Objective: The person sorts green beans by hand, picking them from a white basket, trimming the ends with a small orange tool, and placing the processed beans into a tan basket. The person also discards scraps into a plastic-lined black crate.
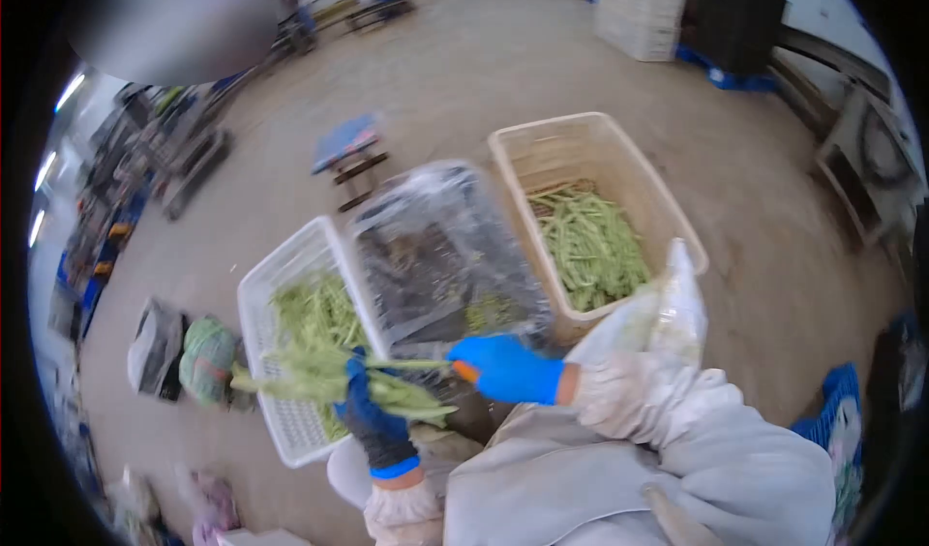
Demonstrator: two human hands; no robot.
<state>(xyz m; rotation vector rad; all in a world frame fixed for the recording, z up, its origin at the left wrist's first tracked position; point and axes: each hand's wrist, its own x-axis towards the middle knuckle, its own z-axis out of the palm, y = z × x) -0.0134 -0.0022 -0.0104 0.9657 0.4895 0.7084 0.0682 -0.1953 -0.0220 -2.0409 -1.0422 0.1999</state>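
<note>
My left hand (375,412), in a dark blue glove, is closed around a bunch of long green stalks (310,379) over the white basket. In its bright blue glove, my right hand (518,370) grips an orange-handled tool (465,371), its working end blurred and too small to name. One thin stalk tip from the bunch reaches toward that hand. More green stalks (324,309) fill the white slotted basket (254,289) at the left. Between basket and bin stands a container lined with clear plastic (416,202), scattered with green scraps (492,314).
Short green pieces (592,246) lie in a cream bin (677,207) at the right. A small blue-topped stool (346,142) stands beyond. A green bundle (207,360) rests left of the basket. White crates (639,14) are stacked at the back, and carts (194,164) line the left.
</note>
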